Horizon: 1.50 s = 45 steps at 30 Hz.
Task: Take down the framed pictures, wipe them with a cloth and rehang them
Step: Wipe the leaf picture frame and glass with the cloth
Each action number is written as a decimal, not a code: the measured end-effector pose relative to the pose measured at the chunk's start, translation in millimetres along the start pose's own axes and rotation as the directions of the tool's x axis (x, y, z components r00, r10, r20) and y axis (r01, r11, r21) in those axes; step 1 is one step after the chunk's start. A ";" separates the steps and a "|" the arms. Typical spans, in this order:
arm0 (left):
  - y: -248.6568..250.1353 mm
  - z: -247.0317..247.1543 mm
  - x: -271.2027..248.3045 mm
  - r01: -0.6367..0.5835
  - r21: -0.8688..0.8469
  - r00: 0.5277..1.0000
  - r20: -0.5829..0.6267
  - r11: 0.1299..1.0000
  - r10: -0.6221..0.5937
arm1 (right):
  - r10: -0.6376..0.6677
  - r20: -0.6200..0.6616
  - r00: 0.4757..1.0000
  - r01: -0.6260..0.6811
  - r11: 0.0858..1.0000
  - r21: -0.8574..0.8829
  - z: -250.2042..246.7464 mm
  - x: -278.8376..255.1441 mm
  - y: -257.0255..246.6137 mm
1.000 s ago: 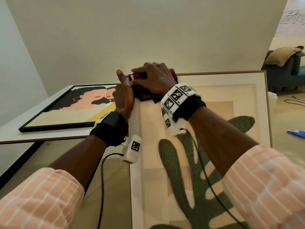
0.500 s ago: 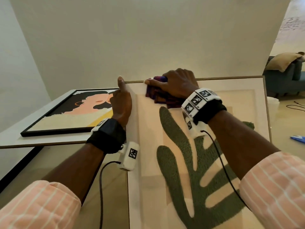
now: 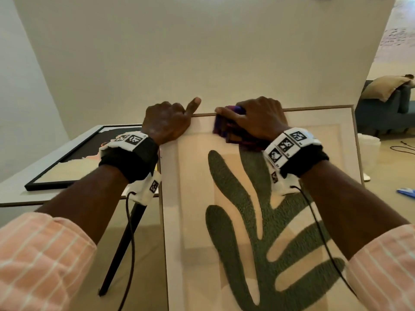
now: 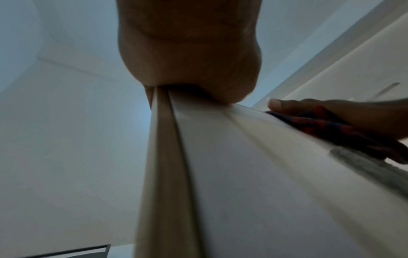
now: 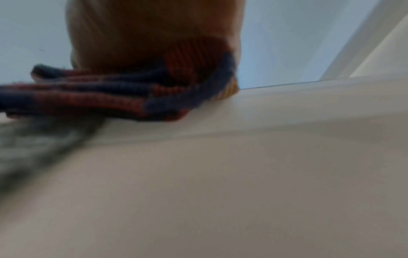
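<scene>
A large picture [image 3: 247, 221] of a green leaf shape in a thin light-wood frame stands tilted up in front of me. My left hand [image 3: 167, 122] grips its top-left corner, thumb raised; the left wrist view shows the palm [image 4: 189, 52] on the frame's edge [image 4: 167, 174]. A folded red-and-blue cloth [image 3: 226, 129] lies on the glass just below the top rail, and my right hand [image 3: 258, 120] holds and presses it there, fingers bent over it. The right wrist view shows the cloth [image 5: 110, 97] bunched under that hand [image 5: 143, 31].
A second picture [image 3: 67, 167], black-framed, lies flat on the white table [image 3: 33, 196] to the left, above a black table leg [image 3: 121, 248]. A bare wall is just behind. A dark sofa [image 3: 381, 108] and a blue object [image 3: 406, 193] on the floor are at the right.
My right hand has slid the cloth rightwards along the top of the glass, away from the left hand. The left hand has kept its hold on the corner and turned knuckles-up.
</scene>
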State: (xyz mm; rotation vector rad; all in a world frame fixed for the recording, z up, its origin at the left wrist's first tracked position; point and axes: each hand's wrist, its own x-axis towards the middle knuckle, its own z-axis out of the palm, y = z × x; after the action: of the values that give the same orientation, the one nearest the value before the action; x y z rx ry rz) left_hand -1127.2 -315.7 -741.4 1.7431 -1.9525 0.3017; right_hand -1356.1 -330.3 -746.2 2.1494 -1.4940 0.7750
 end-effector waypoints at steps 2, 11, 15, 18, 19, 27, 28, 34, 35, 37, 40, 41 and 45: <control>7.9 1.2 -1.9 -0.009 0.037 1.000 0.001 0.999 0.009 | 0.118 0.012 0.993 -0.119 0.993 0.021 -6.3 -7.9 13.9; 17.4 -6.2 -6.2 -0.038 0.085 0.995 0.093 0.996 0.030 | -0.003 0.042 0.999 0.002 0.999 0.039 -6.8 -10.9 19.3; 30.5 -7.0 5.5 0.013 0.049 0.981 0.193 0.999 -0.022 | 0.018 0.054 0.998 -0.018 1.000 0.012 -1.6 -10.1 22.9; 64.2 -2.7 14.0 -0.036 -0.074 0.967 0.248 0.997 0.053 | -0.085 -0.018 0.996 0.085 0.996 -0.020 1.8 -6.6 11.8; 71.6 -0.8 15.1 -0.039 -0.098 0.969 0.238 0.994 0.061 | -0.097 -0.015 0.995 0.097 0.995 -0.004 -2.4 -7.3 15.9; 93.4 18.5 10.7 -0.136 -0.022 0.986 0.094 0.990 0.138 | 0.091 -0.071 0.993 -0.097 0.992 -0.082 -7.0 -26.4 58.3; 95.0 18.2 10.5 -0.147 -0.009 0.986 0.082 0.989 0.148 | 0.043 -0.097 0.994 -0.053 0.993 -0.102 -2.8 -24.6 50.0; 81.0 18.9 15.3 -0.114 0.022 0.990 0.088 0.993 0.111 | 0.124 -0.190 0.974 -0.138 0.988 -0.065 -15.2 -31.4 67.9; 80.7 20.4 15.7 -0.117 0.034 0.989 0.092 0.993 0.113 | 0.169 -0.182 0.969 -0.184 0.980 -0.072 -14.5 -31.8 66.1; 83.0 19.8 15.3 -0.153 0.071 0.986 0.080 0.986 0.147 | 0.163 -0.135 0.977 -0.177 0.980 -0.095 -7.7 -28.1 53.1; 83.2 18.6 11.7 -0.209 0.114 0.976 0.081 0.971 0.201 | -0.007 -0.114 0.993 -0.005 0.995 -0.102 -0.3 -22.9 36.6; 80.5 16.9 11.4 -0.194 0.100 0.979 0.080 0.976 0.186 | -0.032 -0.096 0.995 0.024 0.997 -0.079 -3.5 -22.0 39.4; 68.8 20.6 17.6 -0.113 0.054 0.986 0.127 0.992 0.105 | 0.054 -0.071 0.996 -0.055 0.998 -0.014 -17.1 -29.2 73.9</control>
State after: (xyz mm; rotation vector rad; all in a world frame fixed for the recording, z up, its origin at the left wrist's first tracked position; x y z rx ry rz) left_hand -1199.6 -330.1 -738.9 1.7333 -2.1533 0.3006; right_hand -1437.1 -324.3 -750.8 2.0553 -1.5227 0.8463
